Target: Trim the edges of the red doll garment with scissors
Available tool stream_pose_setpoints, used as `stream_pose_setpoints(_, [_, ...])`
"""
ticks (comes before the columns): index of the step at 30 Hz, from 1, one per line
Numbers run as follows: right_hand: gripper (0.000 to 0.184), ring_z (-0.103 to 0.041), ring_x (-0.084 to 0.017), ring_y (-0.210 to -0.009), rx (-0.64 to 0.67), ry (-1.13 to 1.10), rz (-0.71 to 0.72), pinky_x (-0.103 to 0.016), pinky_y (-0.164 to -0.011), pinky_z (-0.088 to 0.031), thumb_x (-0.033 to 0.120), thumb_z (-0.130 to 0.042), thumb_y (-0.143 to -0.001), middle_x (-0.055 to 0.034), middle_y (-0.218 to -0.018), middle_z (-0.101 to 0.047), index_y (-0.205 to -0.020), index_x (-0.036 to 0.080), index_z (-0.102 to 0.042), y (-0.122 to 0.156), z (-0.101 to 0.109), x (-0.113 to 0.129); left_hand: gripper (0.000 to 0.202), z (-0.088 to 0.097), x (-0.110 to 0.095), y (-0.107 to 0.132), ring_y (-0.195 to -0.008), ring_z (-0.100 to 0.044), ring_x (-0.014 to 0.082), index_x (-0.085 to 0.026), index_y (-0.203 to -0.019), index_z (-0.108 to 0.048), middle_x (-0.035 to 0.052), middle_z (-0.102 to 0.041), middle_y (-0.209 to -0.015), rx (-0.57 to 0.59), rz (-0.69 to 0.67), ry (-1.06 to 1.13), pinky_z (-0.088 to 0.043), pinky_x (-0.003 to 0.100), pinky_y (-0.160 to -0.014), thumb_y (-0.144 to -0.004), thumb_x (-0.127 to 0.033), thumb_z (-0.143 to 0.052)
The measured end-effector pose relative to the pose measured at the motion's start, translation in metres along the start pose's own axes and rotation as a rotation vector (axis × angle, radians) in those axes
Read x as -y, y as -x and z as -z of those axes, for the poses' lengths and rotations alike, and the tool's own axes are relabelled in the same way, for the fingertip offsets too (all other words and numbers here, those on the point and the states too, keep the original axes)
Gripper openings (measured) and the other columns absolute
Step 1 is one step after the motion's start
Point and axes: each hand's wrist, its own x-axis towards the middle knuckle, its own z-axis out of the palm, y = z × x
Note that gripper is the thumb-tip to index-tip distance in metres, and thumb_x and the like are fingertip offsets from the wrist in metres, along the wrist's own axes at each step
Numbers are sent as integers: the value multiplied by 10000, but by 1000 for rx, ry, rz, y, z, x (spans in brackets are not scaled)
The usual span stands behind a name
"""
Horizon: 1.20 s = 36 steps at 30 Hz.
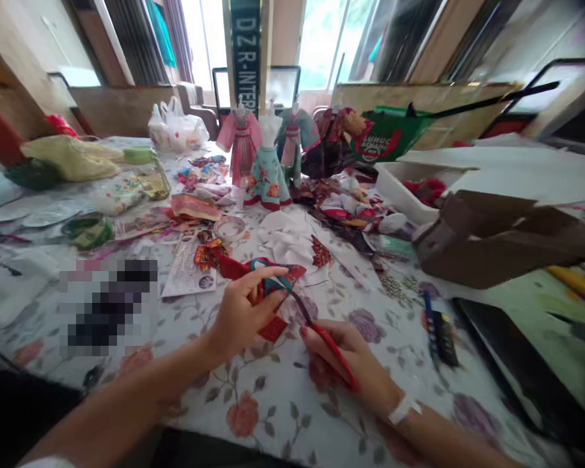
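Between the thumb and fingers of my left hand (pixel 236 315) is a strip of red and blue patterned fabric (pixel 296 275), which trails away to the left over the table. My right hand (pixel 363 367) grips red-handled scissors (pixel 335 356), their blades reaching up to the fabric's edge beside my left thumb. Whether the blades are parted is too blurred to tell. Just below my left fingers lies a small red scrap (pixel 273 329). White paper or cloth pieces (pixel 285 237) are heaped beyond my hands, with a dark red patterned scrap (pixel 320 252) on them.
Small dressed figures stand at the back, including one in a light blue skirt (pixel 268 179). An open cardboard box (pixel 468 253) and a white box (pixel 394 188) are on the right. A tape roll (pixel 229 228) lies left of centre. A black flat object (pixel 507 364) lies right.
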Motion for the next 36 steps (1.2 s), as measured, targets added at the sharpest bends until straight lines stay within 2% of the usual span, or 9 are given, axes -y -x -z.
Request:
stream_pose_setpoints(13, [487,-433,-93,-336,-24,-56,-13,-197,-363,-333,564,-681,-676,67,-359,-383,-522,188,-411,3,-5,4,312,2,2,1,-475,-224,71,-200,-1070,-672,-77,-260,-518,15,31,41,-186,198,-425,-765,-254,-641])
stream_pose_setpoints(36, [450,-452,-103,-366,-16,-23,43,-208,-384,-322,508,-651,-742,67,-386,-386,-543,190,-404,4,-3,-5,337,2,0,2,-473,-204,66,-210,-1095,-665,-80,-230,-517,31,39,32,-165,203,-425,-764,-272,-657])
